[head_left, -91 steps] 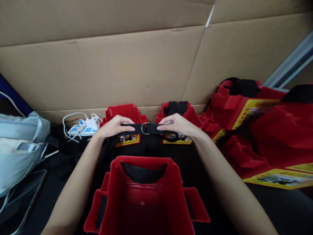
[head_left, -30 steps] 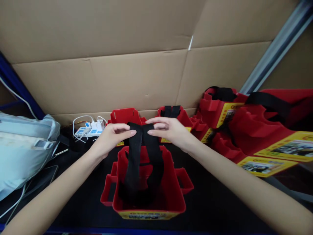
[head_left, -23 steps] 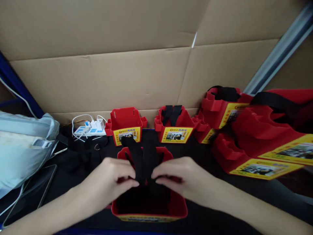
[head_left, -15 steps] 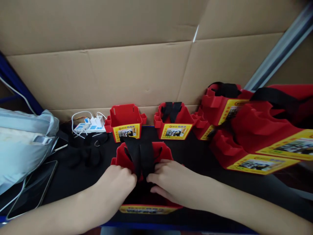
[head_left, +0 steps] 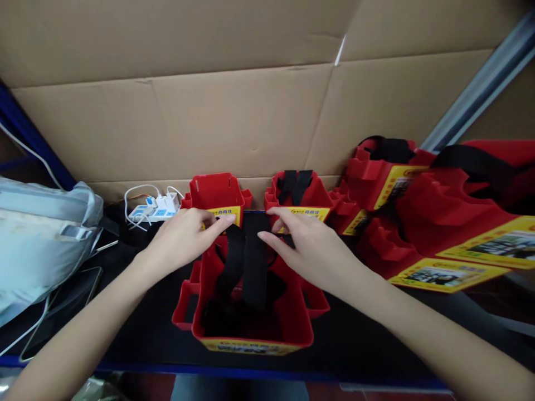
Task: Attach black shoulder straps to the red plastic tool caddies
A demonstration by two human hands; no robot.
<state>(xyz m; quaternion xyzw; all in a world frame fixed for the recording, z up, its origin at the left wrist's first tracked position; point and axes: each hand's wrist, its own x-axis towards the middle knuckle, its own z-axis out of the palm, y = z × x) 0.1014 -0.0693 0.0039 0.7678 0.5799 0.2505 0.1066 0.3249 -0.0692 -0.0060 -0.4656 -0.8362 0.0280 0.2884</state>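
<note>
A red plastic holder (head_left: 292, 328) with a yellow label stands on the black shelf in front of me. A folded black strap (head_left: 246, 267) lies in it, its top over the far rim. My left hand (head_left: 184, 236) reaches over the far left corner, fingers stretched toward the strap's top end and touching it. My right hand (head_left: 309, 245) hovers over the far right corner, fingers spread and loose, fingertips just beside the strap. Neither hand grips anything.
Two more red holders (head_left: 216, 192) (head_left: 311, 195) stand against the cardboard wall (head_left: 234, 117), the right one with a black strap in it. A pile of red holders (head_left: 438, 211) fills the right. A white power strip (head_left: 152, 209), a tablet (head_left: 62, 312) and a pale bag (head_left: 37, 234) lie left.
The strap went from stretched between my hands to folded and pushed down into the front holder. My hands have since lifted from inside it to its far rim.
</note>
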